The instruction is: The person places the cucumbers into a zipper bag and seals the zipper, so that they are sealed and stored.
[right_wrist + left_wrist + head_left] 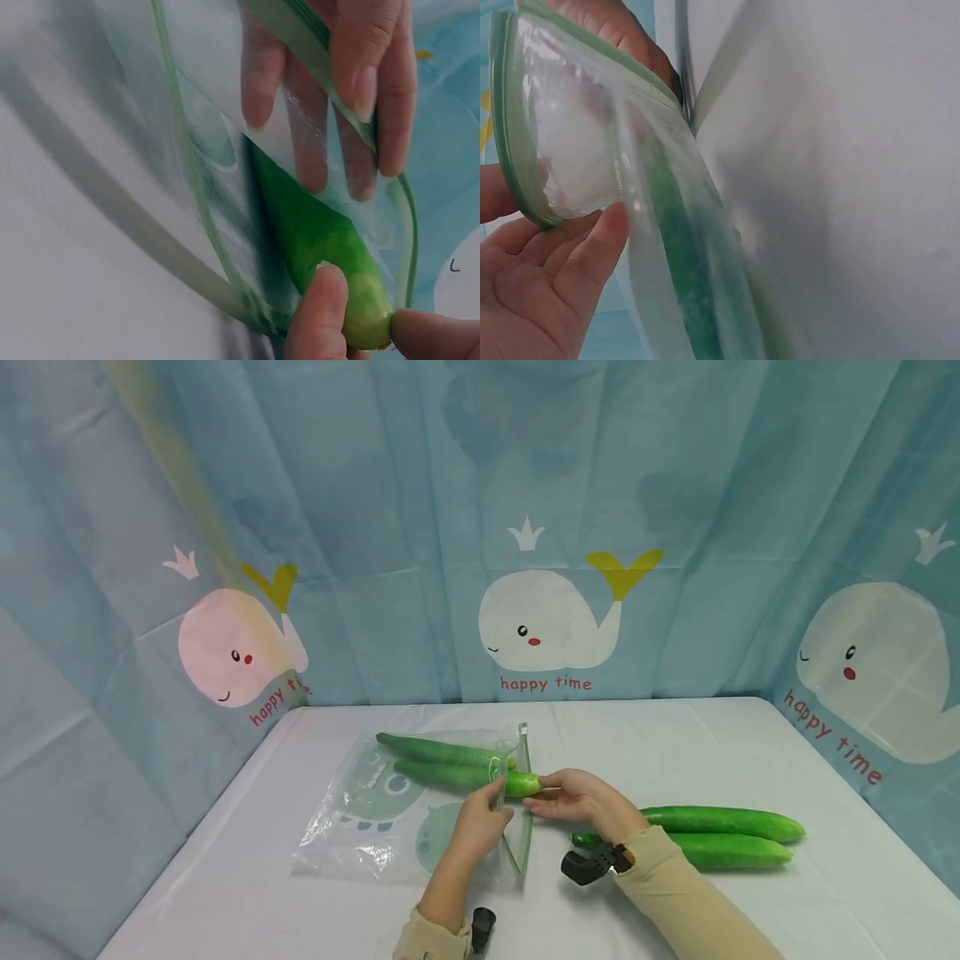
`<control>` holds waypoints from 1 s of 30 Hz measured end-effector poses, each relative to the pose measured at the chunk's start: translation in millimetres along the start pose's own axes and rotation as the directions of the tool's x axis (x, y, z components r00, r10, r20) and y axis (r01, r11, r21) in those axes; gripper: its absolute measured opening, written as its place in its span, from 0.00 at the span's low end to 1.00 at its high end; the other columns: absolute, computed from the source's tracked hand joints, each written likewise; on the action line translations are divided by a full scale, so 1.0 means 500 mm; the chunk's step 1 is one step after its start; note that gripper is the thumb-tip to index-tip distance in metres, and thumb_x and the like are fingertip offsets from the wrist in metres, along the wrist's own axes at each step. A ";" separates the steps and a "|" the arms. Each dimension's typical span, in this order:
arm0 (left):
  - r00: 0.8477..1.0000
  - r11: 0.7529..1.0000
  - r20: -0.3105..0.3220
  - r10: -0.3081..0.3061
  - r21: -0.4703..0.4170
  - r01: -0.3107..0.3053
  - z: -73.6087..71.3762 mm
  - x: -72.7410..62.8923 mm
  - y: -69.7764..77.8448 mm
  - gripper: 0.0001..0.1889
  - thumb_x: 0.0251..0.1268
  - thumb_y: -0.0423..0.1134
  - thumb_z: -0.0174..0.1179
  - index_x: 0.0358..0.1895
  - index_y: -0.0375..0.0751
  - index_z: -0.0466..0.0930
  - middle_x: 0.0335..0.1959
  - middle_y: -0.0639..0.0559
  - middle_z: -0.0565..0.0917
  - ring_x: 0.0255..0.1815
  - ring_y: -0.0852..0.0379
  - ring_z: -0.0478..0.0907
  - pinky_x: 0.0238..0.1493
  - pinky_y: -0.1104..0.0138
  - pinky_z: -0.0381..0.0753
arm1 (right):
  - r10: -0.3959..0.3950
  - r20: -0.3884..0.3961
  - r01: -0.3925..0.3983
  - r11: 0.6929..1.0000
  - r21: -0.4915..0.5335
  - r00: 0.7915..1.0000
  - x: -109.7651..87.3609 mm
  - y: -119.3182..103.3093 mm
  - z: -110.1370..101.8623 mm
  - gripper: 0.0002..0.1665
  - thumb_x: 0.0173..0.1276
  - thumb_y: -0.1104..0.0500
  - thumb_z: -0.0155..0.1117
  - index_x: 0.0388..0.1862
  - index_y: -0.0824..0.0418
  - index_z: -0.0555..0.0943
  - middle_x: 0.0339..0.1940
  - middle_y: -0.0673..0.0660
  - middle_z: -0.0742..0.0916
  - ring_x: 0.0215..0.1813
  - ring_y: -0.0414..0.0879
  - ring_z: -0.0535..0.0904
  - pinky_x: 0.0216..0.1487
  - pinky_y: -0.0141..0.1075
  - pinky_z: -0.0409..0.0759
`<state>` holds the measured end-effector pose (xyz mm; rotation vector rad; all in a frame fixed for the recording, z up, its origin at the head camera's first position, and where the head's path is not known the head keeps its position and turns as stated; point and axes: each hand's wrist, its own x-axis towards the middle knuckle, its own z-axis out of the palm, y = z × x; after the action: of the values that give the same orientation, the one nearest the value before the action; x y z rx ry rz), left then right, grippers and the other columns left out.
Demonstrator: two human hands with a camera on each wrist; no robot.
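A clear zip bag (318, 847) with a green-edged mouth and pale cartoon print lies flat on the table, its mouth facing right. One cucumber (442, 752) rests inside along the far side. A second cucumber (525, 785) lies mostly in the bag, its light-green end sticking out at the mouth. My right hand (581, 797) grips that end between thumb and fingers, as the right wrist view shows up close. With my left hand (480, 822) I pinch the bag's upper edge (506, 135), holding the mouth apart; in the left wrist view the film bulges open above the thumb.
To the right, behind my right wrist, two more cucumbers (723, 822) lie side by side, with a dark green tip (587, 841) showing left of the wrist. A white cloth covers the table (225, 877). Blue curtains (390, 527) with whale prints surround its back and sides.
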<state>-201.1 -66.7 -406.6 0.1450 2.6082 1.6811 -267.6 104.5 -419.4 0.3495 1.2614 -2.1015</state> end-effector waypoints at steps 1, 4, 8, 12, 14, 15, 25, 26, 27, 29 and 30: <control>1.000 1.000 0.001 -0.002 -0.001 0.002 0.000 0.000 -0.001 0.27 0.64 0.25 0.56 0.66 0.22 0.65 0.65 0.28 0.69 0.66 0.31 0.66 0.65 0.45 0.66 | 0.000 -0.024 0.000 1.000 0.009 1.000 0.002 0.002 0.003 0.21 0.79 0.66 0.40 0.63 0.79 0.59 0.48 0.70 0.73 0.39 0.52 0.80 0.48 0.39 0.83; 1.000 1.000 0.007 -0.006 -0.008 0.006 0.002 -0.001 -0.002 0.26 0.65 0.25 0.56 0.66 0.22 0.65 0.65 0.28 0.68 0.66 0.31 0.65 0.65 0.45 0.66 | -0.011 -0.075 0.011 1.000 0.005 0.997 0.005 0.007 0.011 0.21 0.78 0.67 0.43 0.63 0.78 0.60 0.46 0.69 0.74 0.40 0.52 0.79 0.59 0.44 0.77; 1.000 1.000 0.006 -0.009 -0.013 0.009 0.003 -0.001 -0.004 0.26 0.65 0.25 0.55 0.66 0.23 0.65 0.65 0.28 0.69 0.66 0.31 0.65 0.65 0.45 0.66 | -0.028 -0.094 0.026 0.999 -0.019 0.995 0.008 0.012 0.021 0.25 0.77 0.69 0.43 0.66 0.83 0.57 0.50 0.75 0.76 0.51 0.60 0.79 0.67 0.49 0.67; 1.000 1.000 0.005 -0.012 -0.010 0.012 0.003 0.000 -0.004 0.26 0.64 0.24 0.55 0.67 0.23 0.65 0.65 0.27 0.69 0.66 0.31 0.65 0.65 0.45 0.67 | -0.043 -0.058 0.040 0.998 -0.041 0.997 0.012 0.014 0.028 0.24 0.77 0.70 0.39 0.65 0.86 0.56 0.60 0.81 0.70 0.66 0.65 0.70 0.68 0.50 0.65; 1.000 1.000 0.007 -0.012 -0.013 0.012 0.002 -0.001 -0.004 0.27 0.64 0.23 0.54 0.67 0.23 0.65 0.65 0.27 0.68 0.66 0.31 0.65 0.65 0.45 0.67 | -0.042 -0.030 0.041 0.998 -0.049 0.999 0.015 0.014 0.031 0.24 0.77 0.70 0.37 0.66 0.86 0.56 0.64 0.82 0.67 0.68 0.66 0.66 0.69 0.50 0.64; 1.000 1.000 0.010 -0.013 -0.017 0.013 0.001 0.000 -0.004 0.27 0.64 0.23 0.54 0.67 0.23 0.64 0.66 0.28 0.68 0.66 0.31 0.64 0.65 0.45 0.66 | -0.044 -0.020 0.043 0.998 -0.055 0.999 0.017 0.014 0.032 0.24 0.77 0.70 0.35 0.66 0.86 0.55 0.65 0.82 0.65 0.69 0.66 0.65 0.69 0.51 0.63; 1.000 0.999 0.022 -0.018 -0.026 0.019 0.003 0.002 -0.007 0.26 0.65 0.22 0.52 0.68 0.23 0.63 0.67 0.28 0.66 0.68 0.31 0.63 0.65 0.46 0.66 | -0.028 0.020 0.029 0.998 -0.049 0.999 0.031 0.016 0.047 0.27 0.75 0.71 0.30 0.70 0.84 0.48 0.67 0.83 0.63 0.70 0.72 0.60 0.71 0.54 0.60; 1.000 1.000 0.022 -0.015 -0.027 0.016 0.003 0.002 -0.007 0.26 0.65 0.22 0.52 0.68 0.23 0.63 0.67 0.28 0.66 0.68 0.31 0.63 0.66 0.46 0.66 | -0.027 0.023 0.028 0.998 -0.054 0.999 0.032 0.016 0.049 0.28 0.75 0.71 0.30 0.70 0.84 0.48 0.67 0.84 0.63 0.70 0.72 0.59 0.71 0.54 0.60; 1.000 1.000 0.022 -0.011 -0.026 0.012 0.003 0.002 -0.007 0.26 0.65 0.22 0.53 0.68 0.23 0.63 0.67 0.28 0.66 0.68 0.31 0.63 0.66 0.46 0.66 | -0.027 0.023 0.029 0.998 -0.064 0.999 0.033 0.016 0.050 0.28 0.75 0.71 0.30 0.70 0.84 0.47 0.67 0.84 0.62 0.70 0.72 0.59 0.71 0.55 0.60; 1.000 1.000 0.022 -0.005 -0.025 0.006 0.003 0.002 -0.006 0.26 0.65 0.21 0.53 0.67 0.22 0.63 0.67 0.28 0.67 0.68 0.32 0.63 0.66 0.46 0.65 | -0.024 0.026 0.026 0.996 -0.084 0.999 0.035 0.015 0.052 0.28 0.75 0.71 0.29 0.71 0.83 0.46 0.68 0.83 0.61 0.70 0.72 0.59 0.71 0.55 0.59; 1.000 1.000 0.021 -0.004 -0.024 0.004 0.003 0.002 -0.006 0.26 0.65 0.21 0.53 0.67 0.22 0.63 0.67 0.28 0.67 0.68 0.32 0.63 0.66 0.46 0.65 | -0.020 0.030 0.023 0.995 -0.100 0.999 0.037 0.016 0.053 0.28 0.75 0.70 0.29 0.71 0.83 0.46 0.68 0.83 0.61 0.70 0.72 0.58 0.71 0.55 0.59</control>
<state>-202.2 -66.4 -410.0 0.1557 2.5708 1.6995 -273.7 72.1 -421.4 0.2616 1.3539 -2.0451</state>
